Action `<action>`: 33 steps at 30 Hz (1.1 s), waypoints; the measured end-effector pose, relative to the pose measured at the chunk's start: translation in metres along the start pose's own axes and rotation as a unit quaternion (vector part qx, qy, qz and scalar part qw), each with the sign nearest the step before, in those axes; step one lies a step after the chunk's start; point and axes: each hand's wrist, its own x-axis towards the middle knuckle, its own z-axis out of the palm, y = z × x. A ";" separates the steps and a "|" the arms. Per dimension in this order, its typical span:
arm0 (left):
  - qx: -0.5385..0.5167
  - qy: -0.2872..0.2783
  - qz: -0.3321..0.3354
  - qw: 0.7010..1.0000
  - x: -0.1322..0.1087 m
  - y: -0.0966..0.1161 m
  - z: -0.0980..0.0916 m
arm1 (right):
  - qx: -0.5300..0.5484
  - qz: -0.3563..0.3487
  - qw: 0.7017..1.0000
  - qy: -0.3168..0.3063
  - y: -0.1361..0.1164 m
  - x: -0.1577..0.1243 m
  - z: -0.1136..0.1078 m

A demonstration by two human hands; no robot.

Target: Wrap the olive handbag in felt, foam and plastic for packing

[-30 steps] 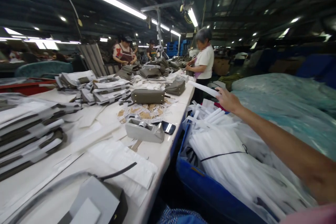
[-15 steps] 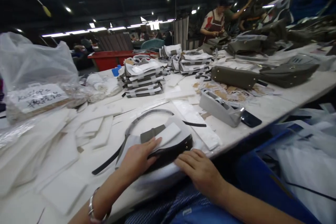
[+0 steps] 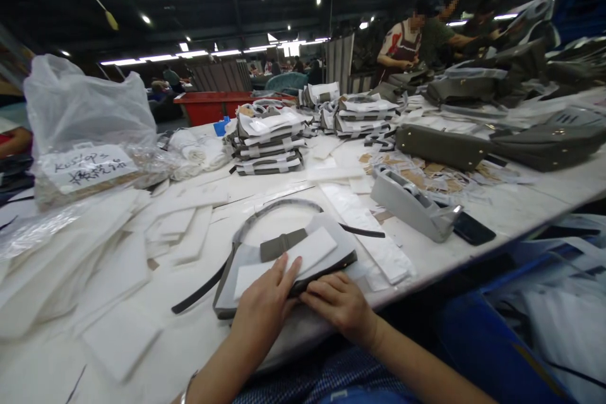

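A dark olive handbag (image 3: 222, 300) lies on its side at the table's front edge, with pale wrapping over its upper face. Its wrapped handle (image 3: 255, 218) arches away from me, and dark strap ends stick out to both sides. On the bag rests a white foam strip (image 3: 315, 252), beside an olive tab (image 3: 284, 243). My left hand (image 3: 267, 300) presses its fingers on the strip, the thumb at the bag's near edge. Fingers curled, my right hand (image 3: 343, 306) grips that same edge close by; its fingertips are partly hidden.
A grey tape dispenser (image 3: 411, 205) and a dark phone (image 3: 473, 227) stand to the right. White foam sheets (image 3: 118, 271) cover the left, before a plastic bag (image 3: 89, 113). Stacked handbags (image 3: 269, 142) sit behind. Co-workers (image 3: 402, 44) are at the far right; a blue bin (image 3: 492, 341) is below.
The bag's studded side has turned down out of sight, so the bag lies flatter and more of the foam strip shows. My right hand has moved in towards my left. The view has shifted slightly.
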 end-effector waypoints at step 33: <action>0.059 0.126 0.007 0.990 0.006 0.044 0.042 | 0.328 0.534 0.771 -0.114 0.011 -0.069 -0.054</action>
